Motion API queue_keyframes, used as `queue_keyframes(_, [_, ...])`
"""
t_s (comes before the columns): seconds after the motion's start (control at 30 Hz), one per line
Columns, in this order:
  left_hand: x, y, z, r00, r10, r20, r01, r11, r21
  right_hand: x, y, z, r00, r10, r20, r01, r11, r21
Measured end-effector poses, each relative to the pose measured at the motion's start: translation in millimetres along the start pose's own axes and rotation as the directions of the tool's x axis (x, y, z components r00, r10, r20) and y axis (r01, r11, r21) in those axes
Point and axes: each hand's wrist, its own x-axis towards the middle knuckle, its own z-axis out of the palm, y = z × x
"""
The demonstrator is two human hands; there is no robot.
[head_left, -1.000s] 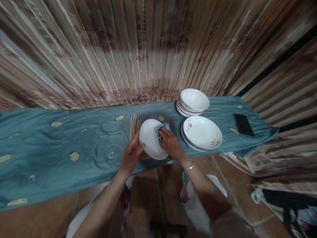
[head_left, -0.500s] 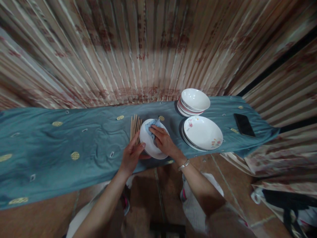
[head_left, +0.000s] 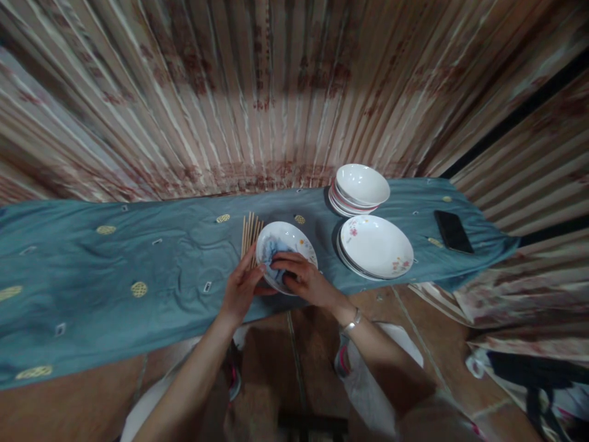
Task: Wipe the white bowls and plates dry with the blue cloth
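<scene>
A white plate (head_left: 289,232) with a small flower pattern on its rim is held over the front part of the cloth-covered table. My left hand (head_left: 242,285) grips its left edge, thumb over the rim and fingers underneath. Inside the plate, my right hand (head_left: 310,281) presses a light blue cloth (head_left: 272,247) against the surface, its fingers bent over it. Part of the cloth is hidden by those fingers. Just beyond my left hand lie several wooden chopsticks (head_left: 250,232), partly covered by the hand and the plate.
To the right sits a stack of flowered plates (head_left: 375,245), with a stack of white bowls (head_left: 362,184) behind it. A black phone (head_left: 453,231) lies at the table's right end. The teal tablecloth (head_left: 179,264) stretches left, and a pleated curtain (head_left: 257,123) hangs behind.
The plate's plain white side faced up before; now its flowered inner side does. My right hand and the cloth have shifted slightly down and toward me.
</scene>
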Motion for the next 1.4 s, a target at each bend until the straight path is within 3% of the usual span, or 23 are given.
queue_keyframes(0.27, [1.9,-1.2,-1.2,1.0,0.008,-0.007,-0.008,1.0,0.005,-15.3,9.0,-8.2,0.995,0.099,0.0,-0.099,0.994,0.036])
queue_keyframes(0.6, [4.1,-1.1,-1.2,1.0,0.008,-0.026,-0.008,1.0,0.017,-22.4,24.4,-11.5,0.977,0.204,-0.055,-0.207,0.978,-0.037])
queue_keyframes(0.9, [2.7,-2.0,-0.4,0.999,0.022,-0.026,-0.022,1.0,0.009,-15.7,45.7,-6.7,0.968,0.18,-0.175,-0.213,0.958,-0.19])
queue_keyframes(1.17, [1.5,-0.5,0.6,1.0,0.011,-0.004,-0.011,1.0,0.023,1.7,53.5,0.5,0.981,0.111,-0.161,-0.15,0.956,-0.252])
queue_keyframes(1.4, [0.1,-1.1,1.5,1.0,0.019,-0.002,-0.019,1.0,0.009,20.7,46.0,5.9,0.988,0.084,-0.132,-0.108,0.978,-0.181])
